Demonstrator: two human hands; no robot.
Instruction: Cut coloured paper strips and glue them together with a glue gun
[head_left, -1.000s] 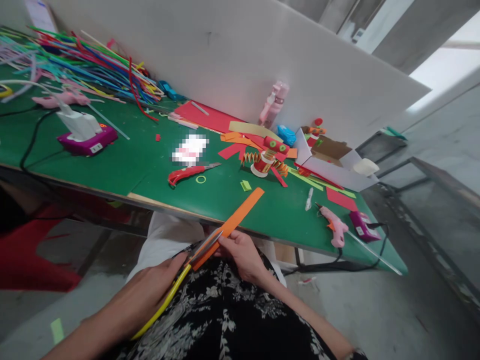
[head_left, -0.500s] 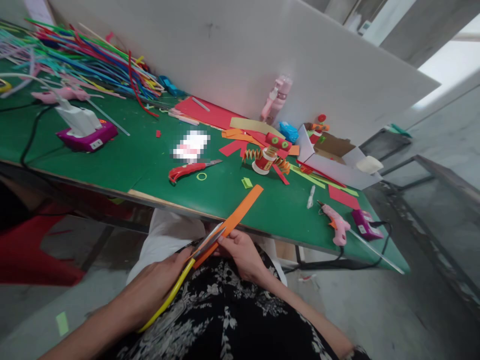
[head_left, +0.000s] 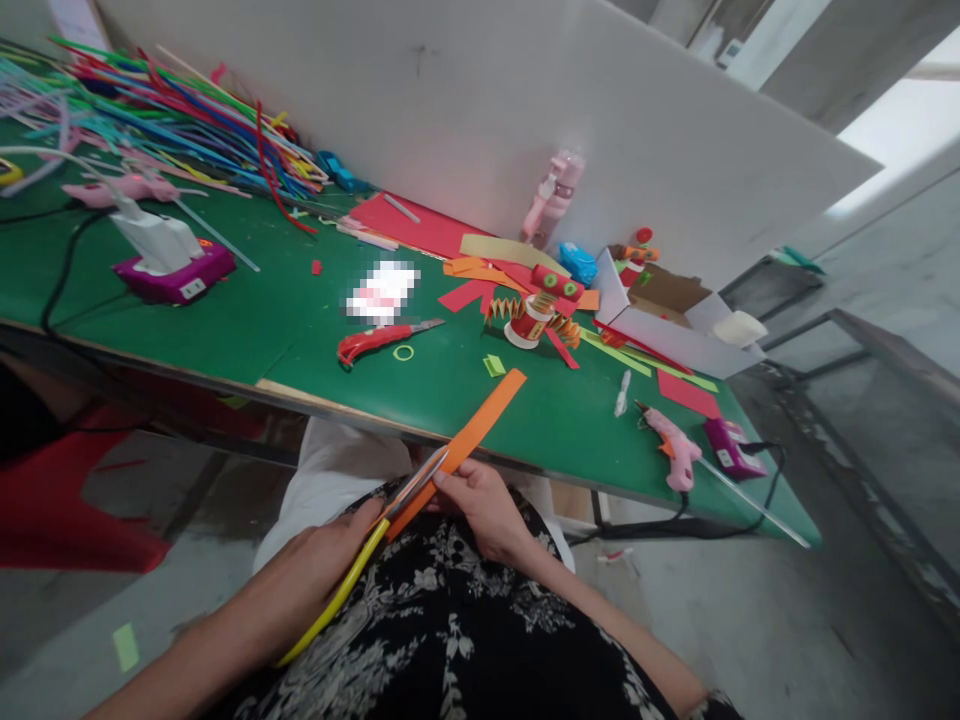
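My left hand (head_left: 315,575) is closed round the yellow handles of a pair of scissors (head_left: 375,540), whose blades run along a long orange paper strip (head_left: 472,430). My right hand (head_left: 484,505) pinches the near end of that strip, just below the table's front edge. The strip slants up and to the right over the green table (head_left: 247,330). Both hands are over my lap, above a black flowered garment.
On the table lie red-handled scissors (head_left: 371,342), a paper craft figure (head_left: 534,312) amid cut coloured paper, a pink glue gun (head_left: 671,445), a purple base with a white holder (head_left: 172,265), a heap of coloured sticks (head_left: 172,125) and a white box (head_left: 675,335). A white board stands behind.
The view has shifted slightly. The scissor blades have crept a little farther along the orange strip; both hands keep their grips.
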